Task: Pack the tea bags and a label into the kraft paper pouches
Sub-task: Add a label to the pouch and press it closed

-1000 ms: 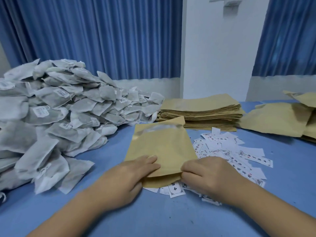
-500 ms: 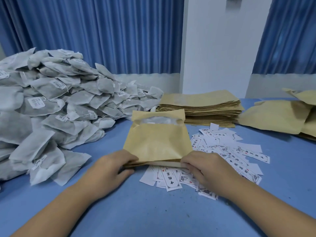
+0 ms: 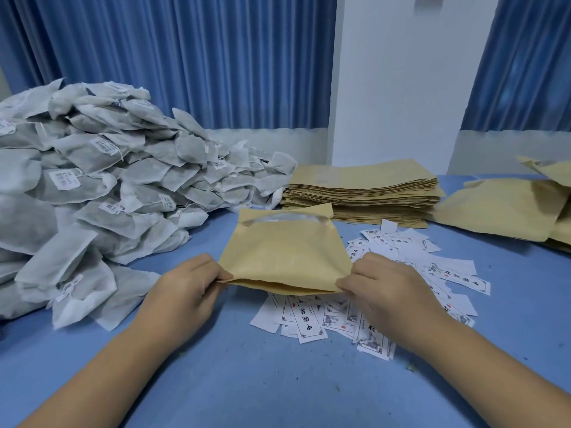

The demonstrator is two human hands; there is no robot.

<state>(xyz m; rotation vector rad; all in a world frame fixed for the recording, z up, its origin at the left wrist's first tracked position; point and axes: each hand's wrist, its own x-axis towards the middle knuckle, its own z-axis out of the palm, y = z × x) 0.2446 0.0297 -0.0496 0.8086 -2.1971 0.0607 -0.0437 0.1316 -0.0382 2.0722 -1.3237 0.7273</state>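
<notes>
**Pouch pinched at both near corners, nothing packed yet: slip and label-scatter risk**

Left hand (image 3: 188, 291) and right hand (image 3: 383, 288) each pinch a near corner of the kraft paper pouch (image 3: 284, 251), fingers curled round its edge. The pouch spans the gap between the fingers, its far end resting on the worktop (image 3: 247, 381). The near edge looks slightly spread; I can't tell if that is the mouth.

Risks, as I judge them:
- The grip is corners only, so pulling apart too hard could tear the paper or crease it.
- Loose labels (image 3: 312, 322) lie directly under and just beyond the right fingers, and a dragged pouch would scatter them.
- The tea bags (image 3: 108, 186) are heaped well left of the left fingers. Reaching means freeing one hand, and the pouch may flop shut.
- The stack of empty pouches (image 3: 361, 193) sits beyond the fingers, out of the way.
</notes>
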